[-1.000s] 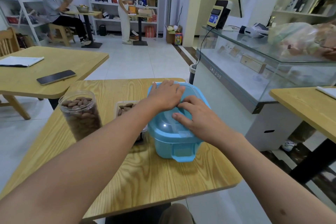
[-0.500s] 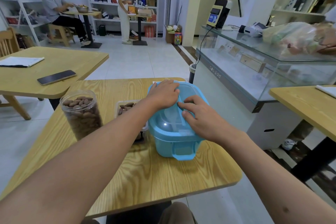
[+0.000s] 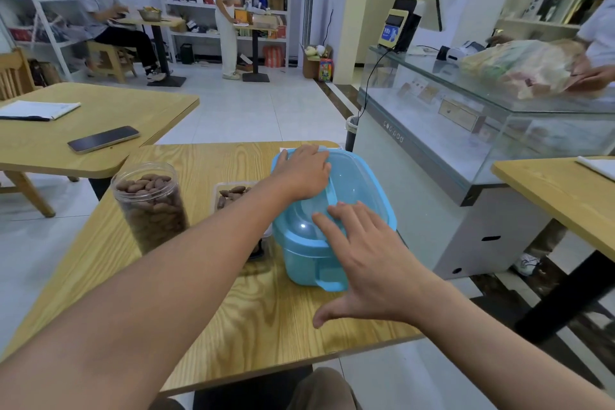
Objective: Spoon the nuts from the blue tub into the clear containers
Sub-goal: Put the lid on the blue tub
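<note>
Head view: rested left hand [image 3: 301, 173] on lid [image 3: 357, 185], grip unclear; spread right hand [image 3: 369, 256] flat, loose. Needed even pushes at corners.

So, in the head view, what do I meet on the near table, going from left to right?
Jar of nuts → shallow tray of nuts → blue lidded container.

Nut tray [image 3: 233, 190] mostly behind the left forearm [image 3: 229, 230]
</note>
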